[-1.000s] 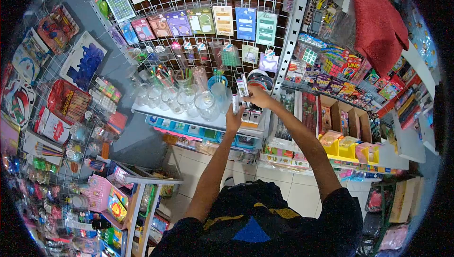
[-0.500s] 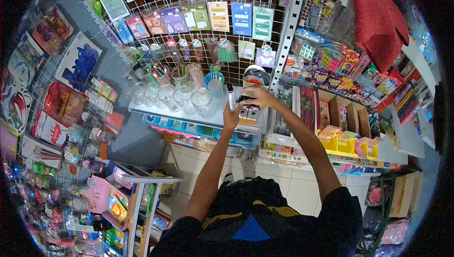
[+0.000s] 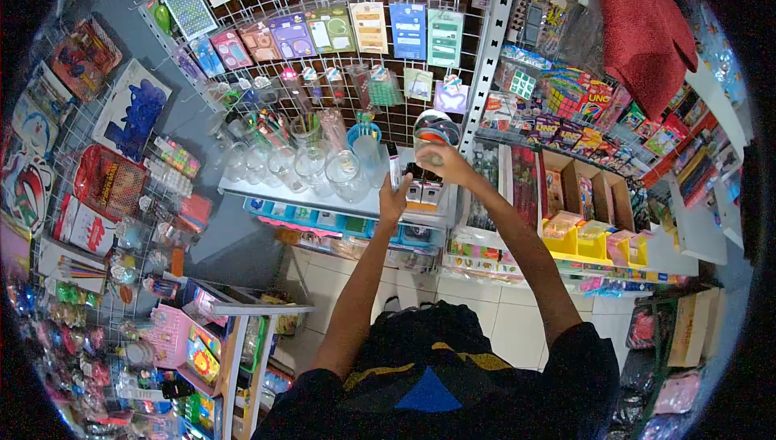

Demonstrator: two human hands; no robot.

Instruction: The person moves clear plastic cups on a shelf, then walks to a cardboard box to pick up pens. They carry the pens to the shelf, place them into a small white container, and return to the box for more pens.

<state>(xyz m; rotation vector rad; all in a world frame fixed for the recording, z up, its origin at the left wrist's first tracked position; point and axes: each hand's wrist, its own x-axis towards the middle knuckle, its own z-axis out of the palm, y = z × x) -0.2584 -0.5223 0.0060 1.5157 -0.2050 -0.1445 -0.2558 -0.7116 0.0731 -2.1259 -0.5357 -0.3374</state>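
My left hand [image 3: 393,200] is closed around a white marker-like pen [image 3: 394,168] with a dark top, held upright over the shelf edge. A small dark piece [image 3: 410,170] shows by its fingertips; I cannot make out what it is. My right hand [image 3: 443,163] is just right of it, its fingers curled in front of a round clear tub [image 3: 437,126] with dark and orange things inside. Whether those fingers grip the tub or something small is hidden. Below the hands, small dark-and-white boxes [image 3: 423,192] stand on the white shelf [image 3: 323,197].
Clear plastic jars [image 3: 345,173] crowd the shelf left of my hands. Behind them rises a wire rack hung with sticky-note packs [image 3: 410,29]. At right, yellow bins [image 3: 578,242] and card games [image 3: 558,134] fill another shelf. A red cloth [image 3: 647,35] hangs upper right.
My right hand has moved away from the left hand's fingertips, slightly up toward the round tub. My left hand stays nearly in place with the pen. The view has shifted a little.
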